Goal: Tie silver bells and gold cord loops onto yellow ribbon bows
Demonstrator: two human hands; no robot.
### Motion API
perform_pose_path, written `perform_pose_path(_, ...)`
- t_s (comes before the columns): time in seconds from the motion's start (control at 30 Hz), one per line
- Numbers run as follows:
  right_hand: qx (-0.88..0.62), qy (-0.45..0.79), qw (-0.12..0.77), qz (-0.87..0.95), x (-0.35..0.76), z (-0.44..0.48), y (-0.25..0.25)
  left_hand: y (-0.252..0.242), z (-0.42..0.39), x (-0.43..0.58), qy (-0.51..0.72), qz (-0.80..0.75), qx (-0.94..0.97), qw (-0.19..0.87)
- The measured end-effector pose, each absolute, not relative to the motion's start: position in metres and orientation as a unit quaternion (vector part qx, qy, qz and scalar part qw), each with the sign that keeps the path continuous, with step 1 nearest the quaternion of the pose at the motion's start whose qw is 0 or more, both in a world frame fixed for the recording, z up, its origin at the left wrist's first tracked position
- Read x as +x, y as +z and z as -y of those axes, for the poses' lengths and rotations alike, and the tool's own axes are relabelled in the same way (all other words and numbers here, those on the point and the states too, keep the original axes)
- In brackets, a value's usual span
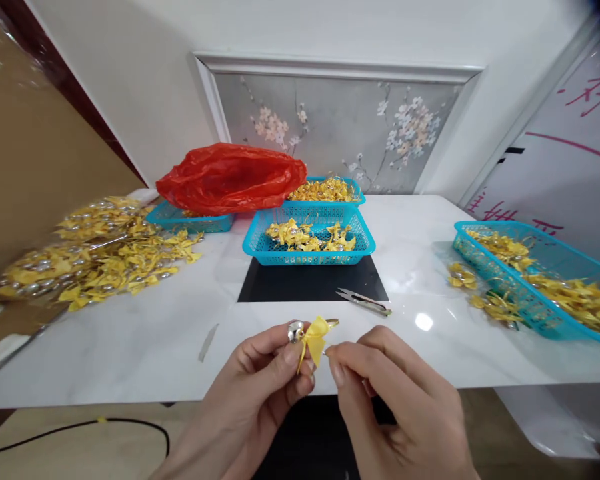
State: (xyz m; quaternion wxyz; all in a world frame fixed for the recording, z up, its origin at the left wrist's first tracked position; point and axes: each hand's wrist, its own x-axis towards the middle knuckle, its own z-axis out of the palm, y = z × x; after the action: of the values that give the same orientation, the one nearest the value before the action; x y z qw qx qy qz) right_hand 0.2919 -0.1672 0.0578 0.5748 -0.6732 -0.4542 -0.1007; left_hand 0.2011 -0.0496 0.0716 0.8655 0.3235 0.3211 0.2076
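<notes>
At the lower centre of the frame, I hold a small yellow ribbon bow (314, 340) in my left hand (260, 377), thumb and fingers pinching it by its left side. A round silver bell (295, 331) sits against the bow at my fingertips, and a gold-coloured loop (333, 323) sticks out past its upper right. My right hand (400, 400) comes in from the lower right, thumb and forefinger pressed together at the tips on a thin sliver (325, 353) just beside the bow; it is too small for me to tell whether it is wire, thread or a needle.

I judge the step in hand to be close fingertip work on this one piece. The next move seems to call for a steady left pinch, keeping bell and bow from twisting, while my right fingertips guide the sliver finely.

Above my hands, small snips (365, 302) lie partly on a black mat (300, 283), their points toward the left. At the centre, a blue basket (310, 259) holds more yellow bows. Another blue basket (520, 293) stands at the right edge of the frame, and a heap of bows with silver bells (120, 263) spreads across the left.
</notes>
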Motion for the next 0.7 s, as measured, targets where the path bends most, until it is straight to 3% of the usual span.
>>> perform_pose_path(0.47, -0.641, -0.056, 0.537, 0.545, 0.312, 0.175, 0.05, 0.075, 0.051, 0.194, 0.178, -0.27, 0.384, 0.865)
perform_pose_path(0.7, -0.632, -0.005, 0.594, 0.497, 0.307, 0.17, 0.049, 0.075, 0.052, 0.193, 0.145, -0.269, 0.361, 0.881)
